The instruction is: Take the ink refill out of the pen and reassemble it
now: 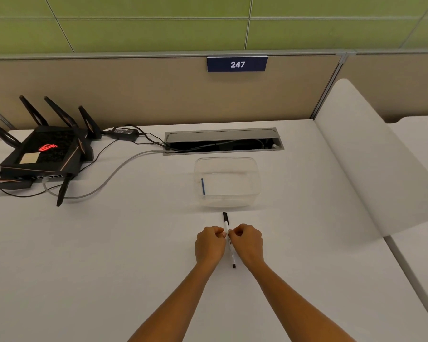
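Note:
A slim white pen with a black cap end and a black tip lies lengthwise between my two hands, low on the white desk. My left hand pinches the barrel from the left near its upper half. From the right, my right hand pinches it at about the same spot. Both fists are curled, fingertips meeting at the pen. The black cap end sticks out beyond my knuckles, toward the container. No separate ink refill shows.
A clear plastic container with a blue stick inside stands just beyond the pen. A black router with antennas and cables sits at the far left. An open cable hatch lies at the desk's back. A white divider panel rises on the right.

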Demonstrator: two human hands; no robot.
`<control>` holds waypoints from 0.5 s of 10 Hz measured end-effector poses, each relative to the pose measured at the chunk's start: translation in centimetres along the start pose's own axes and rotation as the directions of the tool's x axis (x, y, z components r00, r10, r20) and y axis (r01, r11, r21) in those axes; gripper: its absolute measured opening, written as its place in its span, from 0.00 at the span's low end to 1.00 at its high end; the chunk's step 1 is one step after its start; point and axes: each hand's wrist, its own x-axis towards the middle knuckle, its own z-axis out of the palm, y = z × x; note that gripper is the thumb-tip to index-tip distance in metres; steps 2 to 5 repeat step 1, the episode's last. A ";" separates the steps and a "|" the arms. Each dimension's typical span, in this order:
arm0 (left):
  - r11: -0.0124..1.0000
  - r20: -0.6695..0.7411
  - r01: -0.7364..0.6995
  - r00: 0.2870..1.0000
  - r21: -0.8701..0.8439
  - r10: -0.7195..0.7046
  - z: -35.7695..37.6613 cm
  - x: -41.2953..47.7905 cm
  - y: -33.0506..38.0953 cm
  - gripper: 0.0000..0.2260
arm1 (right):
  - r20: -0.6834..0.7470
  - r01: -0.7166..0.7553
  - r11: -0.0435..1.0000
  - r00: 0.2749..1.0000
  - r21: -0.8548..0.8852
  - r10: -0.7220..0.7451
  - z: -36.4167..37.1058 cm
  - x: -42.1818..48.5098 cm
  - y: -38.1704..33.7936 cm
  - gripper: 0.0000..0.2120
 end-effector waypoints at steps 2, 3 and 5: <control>0.993 -0.029 -0.093 0.995 0.077 0.095 -0.6 -0.7 0.9 0.16 | -0.035 0.089 0.995 0.996 0.040 -0.087 -0.6 -0.1 -1.1 0.08; 0.993 -0.029 -0.093 0.995 0.077 0.095 -0.6 -0.7 0.9 0.16 | -0.035 0.089 0.995 0.996 0.040 -0.087 -0.6 -0.1 -1.1 0.08; 0.993 -0.029 -0.093 0.995 0.077 0.095 -0.6 -0.7 0.9 0.16 | -0.035 0.089 0.995 0.996 0.040 -0.087 -0.6 -0.1 -1.1 0.08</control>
